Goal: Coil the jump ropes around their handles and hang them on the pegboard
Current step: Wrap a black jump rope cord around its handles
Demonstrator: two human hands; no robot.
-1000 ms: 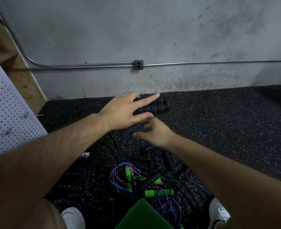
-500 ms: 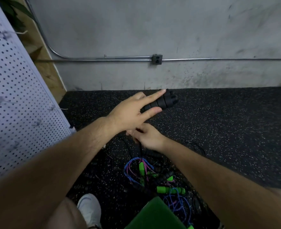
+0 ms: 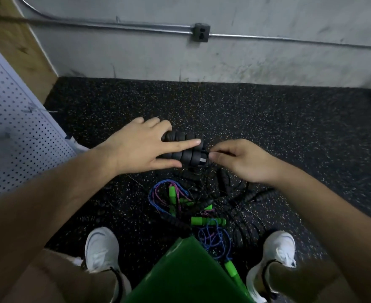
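My left hand (image 3: 136,149) holds a pair of black foam jump rope handles (image 3: 191,157) side by side above the floor, index finger straight along the top and thumb underneath. My right hand (image 3: 243,160) pinches the thin black rope right at the handles' right end. The rope drops into a tangled pile of black ropes (image 3: 228,193) on the speckled floor. Blue and pink ropes (image 3: 158,193) with green handles (image 3: 208,221) lie in the same pile. The white pegboard (image 3: 12,138) leans at the left.
A green container (image 3: 186,276) sits low between my white shoes (image 3: 101,248) (image 3: 278,248). The grey wall with a metal conduit and outlet box (image 3: 201,32) stands ahead. A wooden panel (image 3: 20,47) is behind the pegboard.
My right hand moved from under my left hand out to the right end of the black handles and pinched the rope. The view tilted down toward the floor pile.
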